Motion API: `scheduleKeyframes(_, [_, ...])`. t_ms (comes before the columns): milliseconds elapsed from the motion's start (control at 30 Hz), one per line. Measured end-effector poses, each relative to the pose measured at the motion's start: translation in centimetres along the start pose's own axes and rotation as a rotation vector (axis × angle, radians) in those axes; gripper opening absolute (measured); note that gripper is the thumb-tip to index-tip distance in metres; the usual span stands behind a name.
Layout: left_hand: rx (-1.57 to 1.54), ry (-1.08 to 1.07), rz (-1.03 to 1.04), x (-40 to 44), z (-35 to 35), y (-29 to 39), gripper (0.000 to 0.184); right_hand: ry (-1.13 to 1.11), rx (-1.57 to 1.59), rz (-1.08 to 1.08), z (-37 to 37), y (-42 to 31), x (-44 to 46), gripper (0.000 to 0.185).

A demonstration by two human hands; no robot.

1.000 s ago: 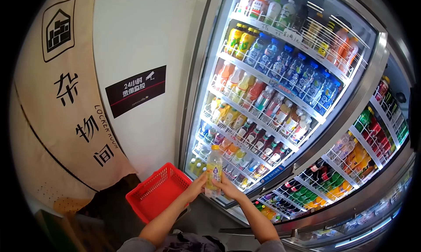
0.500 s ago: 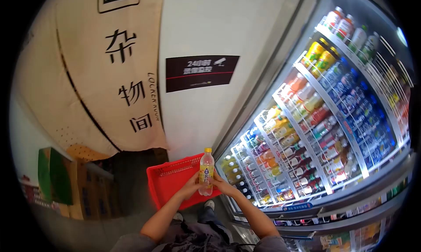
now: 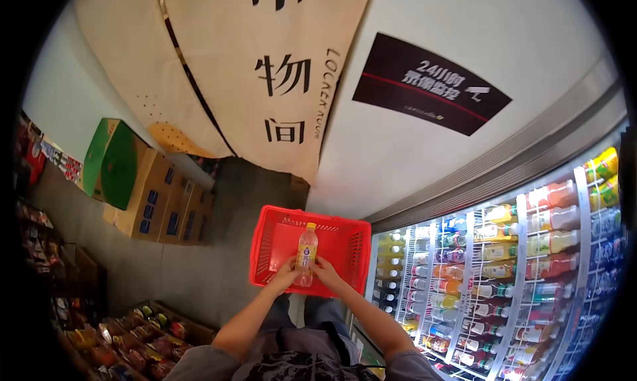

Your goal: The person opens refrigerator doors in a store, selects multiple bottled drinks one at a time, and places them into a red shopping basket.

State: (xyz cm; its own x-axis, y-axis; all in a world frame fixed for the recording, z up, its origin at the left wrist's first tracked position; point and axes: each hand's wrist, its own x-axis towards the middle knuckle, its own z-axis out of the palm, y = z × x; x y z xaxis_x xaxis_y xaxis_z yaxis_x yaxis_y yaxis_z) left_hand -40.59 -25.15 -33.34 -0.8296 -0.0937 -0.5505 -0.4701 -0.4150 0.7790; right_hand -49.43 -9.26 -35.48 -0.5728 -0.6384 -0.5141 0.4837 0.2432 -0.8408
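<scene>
Between my two hands stands a clear plastic drink bottle (image 3: 306,251) with a yellow cap and a yellow label. My left hand (image 3: 286,275) grips its lower left side, and my right hand (image 3: 325,275) presses on the lower right side. Both hands are closed on it, with some fingers hidden behind the bottle. Below the bottle is a red plastic shopping basket (image 3: 268,248) with slotted walls. The bottle covers part of the basket's inside; no other item shows in there.
On my right a lit fridge holds rows of bottled drinks (image 3: 497,251). Stacked cardboard boxes (image 3: 156,202) and a green box (image 3: 114,165) stand at left. Packaged goods fill a low bin (image 3: 142,334) lower left. A cloth curtain (image 3: 265,29) hangs ahead beside a wall sign (image 3: 431,83).
My view has swung left and down, so more of the basket, boxes and left-hand shelves shows. The bottle stays in both hands, now over the basket's middle.
</scene>
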Motion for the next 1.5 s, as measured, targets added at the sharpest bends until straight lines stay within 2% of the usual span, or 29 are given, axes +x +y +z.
scheduleKeyframes(267, [0.114,0.091,-0.067,4.9,-5.3,-3.4,0.050,0.010,0.039,0.133,3.1,3.6,7.3,0.046])
scheduleKeyframes(333, [0.048,0.103,-0.228,6.2,-6.2,-4.5,0.050,0.047,0.182,0.303,3.0,5.6,8.9,0.047])
scheduleKeyframes(367, [0.057,0.114,-0.247,6.7,-6.2,-5.0,0.051,0.085,0.198,0.323,3.1,6.7,9.5,0.047])
scheduleKeyframes(500, [0.018,0.148,-0.240,8.7,-7.6,-8.7,0.052,0.149,0.085,0.387,2.9,11.8,12.6,0.046])
scheduleKeyframes(567, [0.133,0.174,-0.256,8.9,-8.3,-9.9,0.055,0.133,0.025,0.333,3.3,13.7,13.1,0.054])
scheduleKeyframes(767, [0.198,0.335,-0.192,9.8,-10.4,-12.9,0.056,0.154,-0.152,0.323,5.8,14.2,14.9,0.054])
scheduleKeyframes(900, [0.208,0.244,-0.213,9.0,-11.1,-11.9,0.053,0.183,-0.365,0.394,7.4,11.7,15.2,0.051])
scheduleKeyframes(1000, [0.185,0.200,-0.237,8.9,-11.2,-11.6,0.052,0.234,-0.395,0.346,8.0,12.3,16.0,0.054])
scheduleKeyframes(1067, [0.134,0.256,-0.234,8.7,-11.0,-12.2,0.051,0.232,-0.649,0.126,7.9,13.9,16.3,0.057])
scheduleKeyframes(1100, [0.136,0.256,-0.234,8.5,-11.0,-12.2,0.051,0.232,-0.647,0.126,7.9,14.0,16.2,0.057])
scheduleKeyframes(1167, [0.366,0.262,-0.337,8.2,-10.8,-11.9,0.054,0.221,-0.599,0.138,7.8,14.0,15.9,0.060])
scheduleKeyframes(1300, [0.409,0.248,-0.320,7.1,-9.5,-9.1,0.058,0.229,-0.518,0.162,7.6,14.2,15.6,0.060])
scheduleKeyframes(1367, [0.412,0.203,-0.254,6.2,-8.9,-7.9,0.048,0.204,-0.428,0.141,7.3,14.2,14.9,0.059])
scheduleKeyframes(1500, [0.442,0.060,-0.258,5.1,-8.8,-5.8,0.042,0.226,-0.412,0.031,7.2,10.0,12.3,0.060])
